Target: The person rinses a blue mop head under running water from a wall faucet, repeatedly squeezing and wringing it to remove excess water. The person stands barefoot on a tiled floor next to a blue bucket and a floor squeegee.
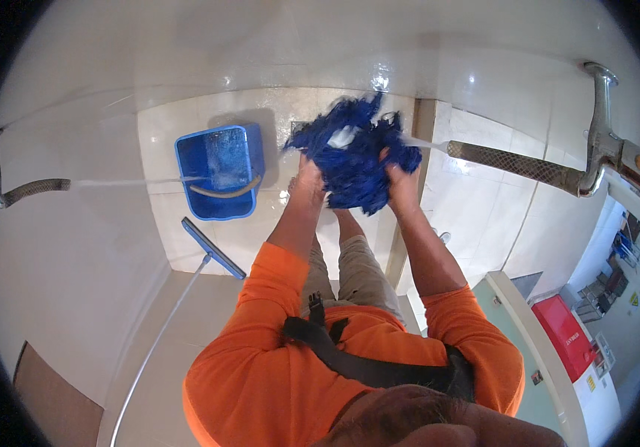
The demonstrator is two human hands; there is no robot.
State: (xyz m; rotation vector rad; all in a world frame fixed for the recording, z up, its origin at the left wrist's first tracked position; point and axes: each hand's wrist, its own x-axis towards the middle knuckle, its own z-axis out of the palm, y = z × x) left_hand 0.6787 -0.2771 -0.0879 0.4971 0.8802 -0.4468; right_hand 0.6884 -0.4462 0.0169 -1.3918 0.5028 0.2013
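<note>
A dark blue, shaggy, stringy mop head (364,160) with a white patch in its middle is held up in front of me. My left hand (309,179) grips its left side, the fingers partly hidden by the strands. On its right edge my right hand (400,177) is closed, thumb on top. Water from the short mesh-covered hose (513,160) of the right wall tap (601,141) runs onto the mop head. To the left, a blue bucket (253,145) with a raised handle stands on the tiles, with water running into it.
The left wall tap's hose (37,190) pours the stream into the bucket. A floor squeegee (214,249) with a long pale pole leans near the left wall. A low raised edge (402,253) crosses the floor to my right. A glass door (532,350) stands at lower right, beside a red box (564,337).
</note>
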